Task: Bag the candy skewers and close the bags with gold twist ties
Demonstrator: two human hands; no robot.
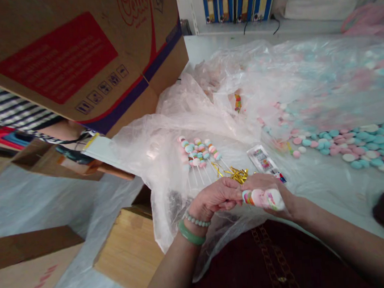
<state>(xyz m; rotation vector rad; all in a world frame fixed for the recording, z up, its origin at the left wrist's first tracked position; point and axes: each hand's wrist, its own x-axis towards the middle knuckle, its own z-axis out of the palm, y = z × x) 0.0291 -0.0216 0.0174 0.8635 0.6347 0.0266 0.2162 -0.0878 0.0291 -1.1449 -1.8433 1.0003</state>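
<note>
My left hand [221,193], with a beaded bracelet and a green bangle, pinches the lower end of a marshmallow lollipop [264,198]. Clear, printed wrap covers its pink, white and blue pieces, and the top points right. My right hand [266,183] is behind it, its curled fingers meeting the left ones; its fingertips and anything in them are hidden. Just beyond both hands lies a bunch of gold twist ties [237,175]. Several more marshmallow lollipops [197,153] rest on the plastic sheet, white sticks toward me. Beside the ties is a printed clear packet [260,158].
Loose pink, blue and white marshmallows [363,144] spread over the right of the table, partly under clear plastic [293,77]. A large cardboard box [104,57] stands at upper left, a person's striped sleeve [5,104] behind it. Open cartons [130,248] sit lower left. Blue folders [240,1] line the back.
</note>
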